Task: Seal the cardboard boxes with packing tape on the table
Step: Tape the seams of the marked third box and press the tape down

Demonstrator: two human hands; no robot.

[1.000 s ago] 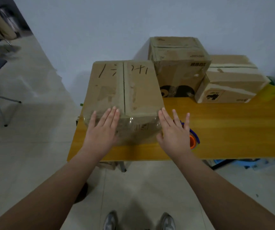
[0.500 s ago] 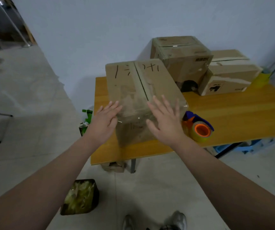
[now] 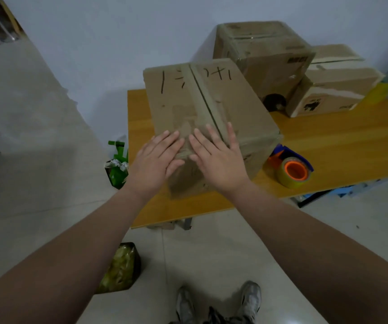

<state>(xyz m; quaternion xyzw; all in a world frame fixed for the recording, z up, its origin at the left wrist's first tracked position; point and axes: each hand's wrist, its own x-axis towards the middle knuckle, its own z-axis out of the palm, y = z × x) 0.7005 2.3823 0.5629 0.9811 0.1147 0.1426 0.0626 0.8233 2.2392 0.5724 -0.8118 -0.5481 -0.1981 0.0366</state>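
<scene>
A large cardboard box [image 3: 211, 106] with black marker strokes on its closed top flaps stands at the near left corner of the wooden table [image 3: 342, 139]. My left hand [image 3: 155, 160] and my right hand [image 3: 216, 157] lie side by side, fingers straight, pressing flat on the box's near top edge over the centre seam. A tape dispenser [image 3: 292, 168] with a yellowish roll and orange core lies on the table just right of the box.
Two more cardboard boxes, a taller one [image 3: 265, 57] and a lower one [image 3: 333, 83], sit against the back wall. A yellow tape roll [image 3: 381, 90] stands at the far right. On the floor are a green bag [image 3: 118, 167] and a dark bin [image 3: 121, 267].
Both hands have slid inward from the box's outer corners and now meet at the centre seam. The view has shifted left and the box looks turned.
</scene>
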